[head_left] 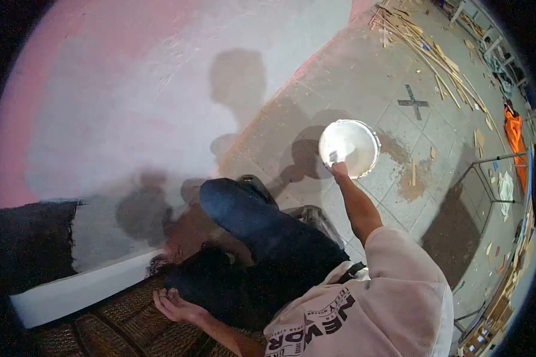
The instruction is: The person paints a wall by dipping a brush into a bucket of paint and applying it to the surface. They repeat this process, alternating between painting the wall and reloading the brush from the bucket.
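Note:
My right hand [339, 171] is closed around a paintbrush [333, 156] at the near rim of a white bucket [372, 146]. The brush reaches inside the bucket, against white paint; its bristles are hard to make out in the glare. The bucket stands on the tiled floor. My left hand [177, 306] is low at the left, beside my dark trouser leg and above a brown ribbed surface [119, 321]. Its fingers are loosely bent and apart, with nothing visible in them. A wall [131, 101] at the left shows pale paint over pink.
Thin wooden strips [423, 47] lie along the floor at the upper right. A dark tape cross [412, 102] marks the tiles. Metal frame legs [488, 178] and orange cloth [513, 128] are at the right. A white ledge [83, 288] runs below a black wall patch [30, 241].

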`<state>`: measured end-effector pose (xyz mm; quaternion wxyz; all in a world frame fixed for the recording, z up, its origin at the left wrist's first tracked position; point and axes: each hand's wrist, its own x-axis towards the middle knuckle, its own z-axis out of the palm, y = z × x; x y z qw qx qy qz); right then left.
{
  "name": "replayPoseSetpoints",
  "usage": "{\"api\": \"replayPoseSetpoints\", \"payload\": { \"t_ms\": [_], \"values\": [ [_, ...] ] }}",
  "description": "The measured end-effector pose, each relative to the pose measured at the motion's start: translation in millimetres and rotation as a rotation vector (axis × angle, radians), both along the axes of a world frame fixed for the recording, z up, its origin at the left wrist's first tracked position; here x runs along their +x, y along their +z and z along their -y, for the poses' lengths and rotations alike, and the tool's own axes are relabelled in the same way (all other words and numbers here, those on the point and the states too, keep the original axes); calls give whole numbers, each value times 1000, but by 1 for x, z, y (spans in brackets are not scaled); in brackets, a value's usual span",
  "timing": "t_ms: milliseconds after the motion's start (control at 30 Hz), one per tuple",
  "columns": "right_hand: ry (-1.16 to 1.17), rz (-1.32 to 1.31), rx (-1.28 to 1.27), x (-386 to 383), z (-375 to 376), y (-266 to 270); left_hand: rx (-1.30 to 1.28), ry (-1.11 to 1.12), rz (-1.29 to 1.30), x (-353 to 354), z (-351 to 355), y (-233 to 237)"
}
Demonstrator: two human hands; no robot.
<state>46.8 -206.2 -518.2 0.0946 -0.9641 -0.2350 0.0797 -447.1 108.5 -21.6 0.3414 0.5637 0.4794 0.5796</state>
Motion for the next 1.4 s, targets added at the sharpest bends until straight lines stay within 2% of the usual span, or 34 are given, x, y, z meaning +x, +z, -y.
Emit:
{"api": "replayPoseSetpoints", "payload": {
  "t_ms": [33, 67, 100, 133, 167, 267, 333, 367, 467, 533, 567, 667, 700, 800, 867, 933, 967, 1067, 1133, 1200, 1267, 1333, 1400],
  "values": [
    [-62, -284, 116, 7, -16, -25, 10, 29, -31, -4, 1, 1],
    [-69, -283, 231, 13, -22, -52, 18, 61, -63, -11, 0, 3],
    [-72, -280, 345, 18, -29, -54, 11, 54, -60, -23, -2, 0],
    [30, -112, 463, 18, -31, -55, 6, 50, -53, -36, -5, -9],
    [133, 71, 556, 15, -36, -33, 1, 48, -43, -44, -6, -14],
    [-546, -737, 1052, 3, -55, -2, 39, 78, -158, -42, 0, -16],
    [-386, -582, 659, 13, -63, -62, 9, 125, -128, -21, 7, -7],
    [-328, -541, 631, 8, -66, -73, -7, 146, -115, -13, 6, -6],
    [-539, -826, 1004, -26, -78, -34, -48, 117, -61, -23, -8, -25],
    [-684, -894, 804, -31, -98, -24, -92, 130, -84, -5, -7, -23],
    [-702, -990, 869, -38, -105, -23, -108, 135, -96, 3, -9, -22],
    [-622, -1013, 918, -61, -134, 2, -117, 46, -86, 11, -18, -27],
    [-543, -961, 785, -64, -146, 3, -110, 25, -82, 19, -19, -25],
    [-468, -980, 701, -77, -159, 15, -94, -65, -47, 44, -19, -17],
    [-357, -740, 730, -80, -156, 11, -82, -147, 7, 56, -18, -18],
    [-274, -427, 708, -81, -153, 41, -112, -207, 143, 74, -11, -14],
    [-366, -441, 534, -75, -153, 59, -126, -235, 212, 85, -9, -12],
    [-453, -499, 754, -70, -149, 85, -350, -365, 541, 127, -6, -6],
    [-436, -413, 751, -56, -148, 86, -284, -648, 486, 163, -21, -5],
    [-431, -377, 805, -47, -151, 97, -385, -795, 604, 200, -43, -4],
    [-385, -351, 764, -36, -155, 106, -501, -916, 598, 235, -72, -21],
    [-348, -293, 719, -25, -162, 110, -597, -1082, 714, 264, -106, -77],
    [-318, -293, 637, -18, -168, 112, -870, -859, 365, 276, -121, -116]
  ]
}}
